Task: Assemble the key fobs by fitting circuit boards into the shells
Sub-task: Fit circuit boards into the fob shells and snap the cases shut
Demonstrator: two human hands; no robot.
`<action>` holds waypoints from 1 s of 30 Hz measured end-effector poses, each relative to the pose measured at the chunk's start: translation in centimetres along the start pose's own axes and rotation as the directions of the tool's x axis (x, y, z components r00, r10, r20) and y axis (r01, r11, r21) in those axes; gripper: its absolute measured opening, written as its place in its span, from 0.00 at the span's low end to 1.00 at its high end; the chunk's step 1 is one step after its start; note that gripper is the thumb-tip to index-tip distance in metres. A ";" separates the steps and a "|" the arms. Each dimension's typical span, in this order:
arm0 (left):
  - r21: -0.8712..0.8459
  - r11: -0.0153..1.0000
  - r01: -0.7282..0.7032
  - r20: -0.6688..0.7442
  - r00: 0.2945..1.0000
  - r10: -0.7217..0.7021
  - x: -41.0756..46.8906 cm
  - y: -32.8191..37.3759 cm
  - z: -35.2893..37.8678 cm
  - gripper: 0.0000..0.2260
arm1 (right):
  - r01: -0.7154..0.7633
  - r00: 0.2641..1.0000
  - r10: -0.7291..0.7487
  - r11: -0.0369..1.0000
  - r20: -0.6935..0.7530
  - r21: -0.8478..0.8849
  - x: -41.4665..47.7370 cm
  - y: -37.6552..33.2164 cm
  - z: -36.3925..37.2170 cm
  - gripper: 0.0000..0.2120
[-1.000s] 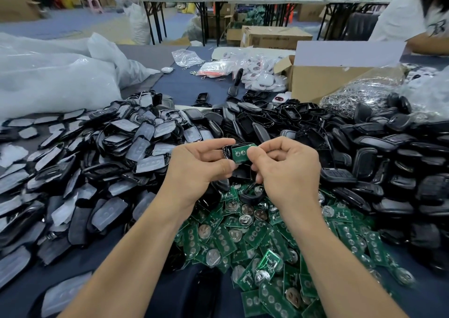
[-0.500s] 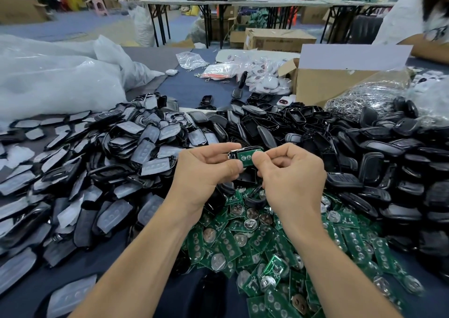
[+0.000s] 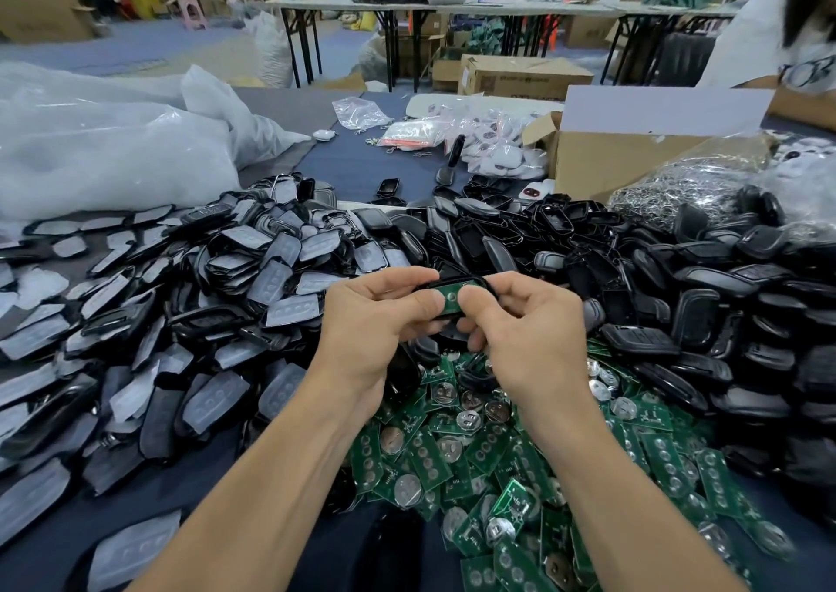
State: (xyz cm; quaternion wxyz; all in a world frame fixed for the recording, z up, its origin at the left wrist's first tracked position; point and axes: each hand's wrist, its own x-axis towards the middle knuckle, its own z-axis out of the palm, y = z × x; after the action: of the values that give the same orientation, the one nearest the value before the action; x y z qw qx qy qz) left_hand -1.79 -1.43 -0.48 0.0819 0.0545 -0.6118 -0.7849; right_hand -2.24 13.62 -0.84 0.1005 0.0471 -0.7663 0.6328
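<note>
Left hand [image 3: 375, 327] and right hand [image 3: 531, 336]: fingers [image 3: 400, 280] curled, clamped on one black shell [image 3: 457, 282] held above the piles. A green circuit board [image 3: 448, 299] sits in it, mostly covered; seating unclear. The shell's ends are hidden in the grip. Below lies a loose board heap [image 3: 497, 456], with shell heaps [image 3: 678, 302] flanking on the surface [image 3: 353, 166].

Pretty plain setup tbh: left hand [image 3: 371, 333] and right hand [image 3: 529, 338] are both bare, and so are the left forearm [image 3: 271, 478] and right forearm [image 3: 624, 492] as far as they're in view (slim wrists, creased knuckles, tendons faintly showing).
</note>
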 end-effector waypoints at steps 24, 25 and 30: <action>-0.051 0.998 0.032 -0.210 0.977 -0.042 0.6 2.7 -1.7 0.12 | -0.174 0.975 0.123 0.939 0.183 0.295 0.6 -1.7 3.2 0.10; -0.159 0.987 0.018 -0.291 0.955 -0.065 0.8 3.4 -2.6 0.11 | -0.131 0.977 0.094 0.973 0.191 0.191 0.8 -2.1 4.4 0.11; -0.366 0.925 -0.104 -0.469 0.879 -0.087 0.9 5.0 -5.6 0.06 | 0.341 0.859 -0.110 0.851 0.499 -0.399 1.3 -4.1 10.3 0.16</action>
State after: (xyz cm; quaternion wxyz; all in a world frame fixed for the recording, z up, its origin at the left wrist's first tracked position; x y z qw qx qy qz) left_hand -1.31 -8.17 3.01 0.2424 0.2266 -0.4091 -0.8500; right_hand -3.71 2.77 1.53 0.0011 0.2615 -0.8875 0.3794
